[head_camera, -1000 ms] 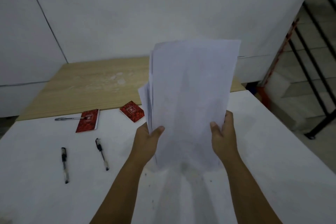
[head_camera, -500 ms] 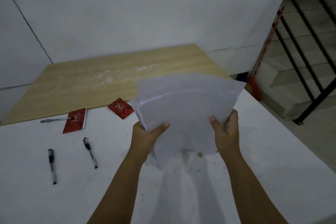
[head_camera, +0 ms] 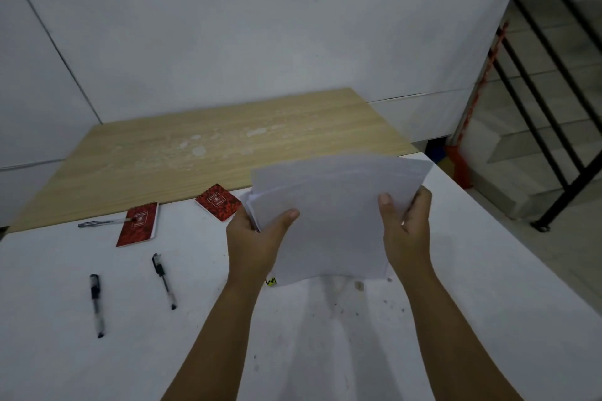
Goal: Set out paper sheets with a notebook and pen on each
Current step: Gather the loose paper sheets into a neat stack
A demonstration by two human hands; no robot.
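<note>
I hold a stack of white paper sheets [head_camera: 338, 221] tilted low over the white table [head_camera: 97, 361]. My left hand [head_camera: 257, 238] grips its left edge with the thumb on top, and my right hand [head_camera: 404, 231] grips its right edge. Two red notebooks lie to the left: one [head_camera: 138, 225] near the table's far edge, another [head_camera: 217, 202] beside the stack. A clear pen [head_camera: 104, 223] lies with its tip on the left notebook. Two black-capped pens [head_camera: 97, 304] [head_camera: 164, 280] lie nearer on the white table.
A wooden table [head_camera: 228, 143] adjoins the white one at the back, against a white wall. A black stair railing [head_camera: 553, 101] and steps rise at the right, with a red object [head_camera: 457, 166] by the table corner. A small yellow-black bit [head_camera: 271, 282] lies under the stack.
The paper stack has tipped from nearly upright down to a low, flatter tilt over the table, both hands keeping their grip on its edges.
</note>
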